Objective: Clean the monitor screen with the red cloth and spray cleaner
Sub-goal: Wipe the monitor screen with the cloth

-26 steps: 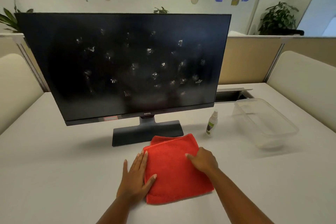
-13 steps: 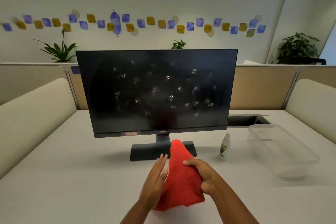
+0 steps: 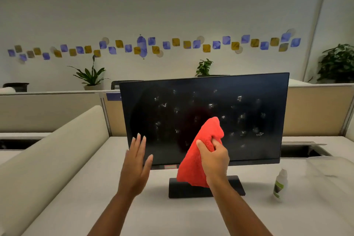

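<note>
— Red cloth (image 3: 195, 161), bunched in the right hand (image 3: 214, 157): why hold it that way?

— The fingers are curled tight around its middle, so a padded wad sticks out above the knuckles and the rest hangs loose below the wrist. That wad points at the monitor screen (image 3: 203, 119), which I judge is the part meant to do the wiping.

— Is it touching the glass?

— I cannot tell. The cloth's top overlaps the lower middle of the screen, and a dim red reflection sits just beside it, so it looks close.

— And the left hand (image 3: 136, 166)?

— Wide open, fingers together and straight, holding nothing. It is raised in front of the lower left corner of the screen, probably to steady the panel against the push of wiping. Contact is not visible.

— The screen itself?

— Dark, upright on its stand (image 3: 206, 188) on the table (image 3: 57, 207), dotted with pale splashes across the middle and right. They look like spray droplets, so I judge spraying is done and wiping has not yet cleared anything.

— Where is the spray bottle (image 3: 280, 185)?

— Standing on the table to the right of the stand, well apart from both hands, beside a clear plastic tub (image 3: 329, 166). Parked there, it leaves both hands free.
</note>
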`<move>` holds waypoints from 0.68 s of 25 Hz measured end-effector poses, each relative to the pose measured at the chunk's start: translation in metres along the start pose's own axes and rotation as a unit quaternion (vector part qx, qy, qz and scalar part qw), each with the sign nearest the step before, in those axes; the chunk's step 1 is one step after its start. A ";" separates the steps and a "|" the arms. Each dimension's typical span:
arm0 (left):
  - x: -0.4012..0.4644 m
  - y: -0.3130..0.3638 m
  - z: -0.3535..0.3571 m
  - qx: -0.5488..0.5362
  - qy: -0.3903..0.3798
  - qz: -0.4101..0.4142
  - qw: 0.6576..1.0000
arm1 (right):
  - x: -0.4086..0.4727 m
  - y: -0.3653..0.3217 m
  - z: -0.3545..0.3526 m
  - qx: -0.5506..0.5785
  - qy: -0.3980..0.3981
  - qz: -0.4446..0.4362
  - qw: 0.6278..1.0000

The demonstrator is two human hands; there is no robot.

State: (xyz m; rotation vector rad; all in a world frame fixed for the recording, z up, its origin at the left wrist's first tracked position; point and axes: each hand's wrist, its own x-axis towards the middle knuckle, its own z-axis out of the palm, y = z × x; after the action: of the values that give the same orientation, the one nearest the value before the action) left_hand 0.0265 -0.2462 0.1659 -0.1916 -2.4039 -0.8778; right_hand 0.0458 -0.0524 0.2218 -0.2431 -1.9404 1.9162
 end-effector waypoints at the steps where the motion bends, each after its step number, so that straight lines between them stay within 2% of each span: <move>1: 0.019 -0.005 -0.016 0.023 0.020 0.012 0.999 | 0.009 -0.009 0.014 -0.005 0.019 -0.037 0.999; 5: 0.099 -0.022 -0.067 0.160 0.064 0.076 0.982 | 0.047 -0.030 0.073 -0.075 0.119 -0.155 0.978; 7: 0.138 -0.025 -0.083 0.208 0.072 0.112 0.969 | 0.063 -0.025 0.097 -0.185 0.164 -0.219 0.944; 9: 0.169 -0.025 -0.093 0.199 0.067 0.130 0.969 | 0.079 -0.009 0.110 -0.294 0.169 -0.271 0.901; 11: 0.190 -0.026 -0.096 0.159 0.045 0.136 0.977 | 0.095 0.010 0.113 -0.350 0.152 -0.310 0.871; 13: 0.201 -0.029 -0.091 0.118 0.033 0.144 0.982 | 0.109 0.024 0.114 -0.374 0.151 -0.339 0.850; 17: 0.201 -0.031 -0.078 0.080 0.072 0.176 0.978 | 0.123 0.021 0.130 -0.361 0.193 -0.385 0.827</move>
State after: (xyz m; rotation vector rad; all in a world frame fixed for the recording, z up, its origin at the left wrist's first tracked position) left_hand -0.1131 -0.3309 0.3097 -0.4602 -2.2000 -0.5157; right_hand -0.1203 -0.1222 0.2237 -0.0215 -1.9470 0.5305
